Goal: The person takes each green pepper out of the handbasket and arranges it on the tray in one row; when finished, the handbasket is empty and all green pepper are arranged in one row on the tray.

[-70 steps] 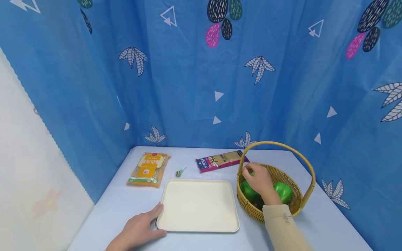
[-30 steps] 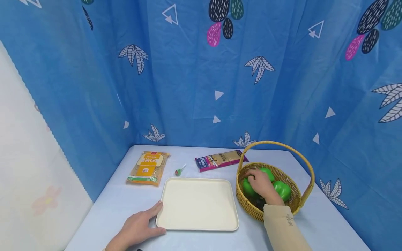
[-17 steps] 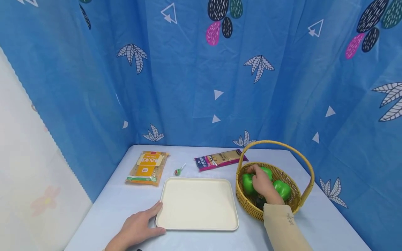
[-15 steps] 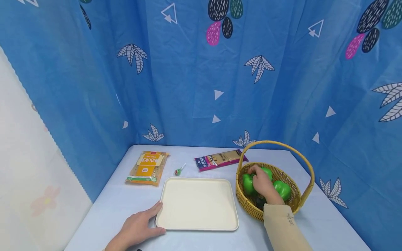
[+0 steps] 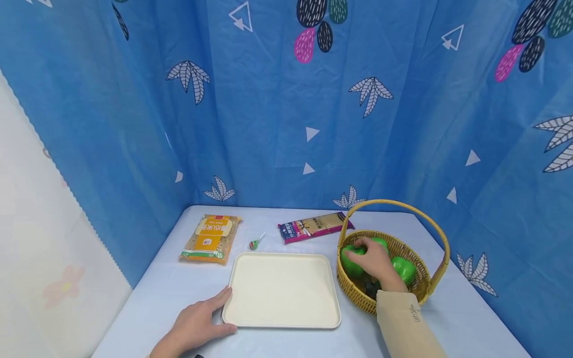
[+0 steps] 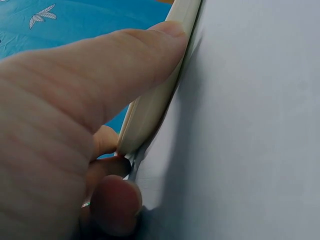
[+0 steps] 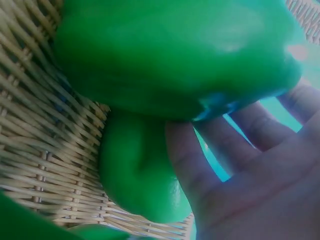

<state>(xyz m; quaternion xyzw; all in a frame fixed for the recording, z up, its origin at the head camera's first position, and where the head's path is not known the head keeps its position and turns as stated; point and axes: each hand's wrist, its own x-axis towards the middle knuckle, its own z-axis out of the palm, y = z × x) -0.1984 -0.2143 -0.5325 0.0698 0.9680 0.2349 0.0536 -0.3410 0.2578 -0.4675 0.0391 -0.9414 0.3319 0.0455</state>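
Note:
In the head view my right hand [image 5: 376, 259] reaches into a wicker basket [image 5: 358, 297] with a tall arched handle. Its fingers touch a glossy green bell pepper [image 5: 351, 263] at the basket's left side. The right wrist view shows fairly straight, spread fingertips [image 7: 181, 132] against that pepper [image 7: 180, 55]; the thumb is hidden there. A second bell pepper [image 5: 404, 271] lies on the right, a third [image 5: 381, 242] behind my hand. My left hand [image 5: 197, 320] rests at the near left corner of a cream tray [image 5: 282, 291], thumb [image 6: 167, 37] against its edge, fingers loosely spread.
Behind the tray lie an orange-labelled grain bag [image 5: 212, 238], a small lollipop [image 5: 256, 242] and a purple-and-gold packet [image 5: 315, 227]. A dark object [image 5: 371, 288] shows under my right wrist. Blue patterned curtain [image 5: 268, 124] encloses the white table.
My right hand went down into the basket among the bell peppers. In the last half second its fingers have spread and the left bell pepper has shifted slightly left. My left hand stays put.

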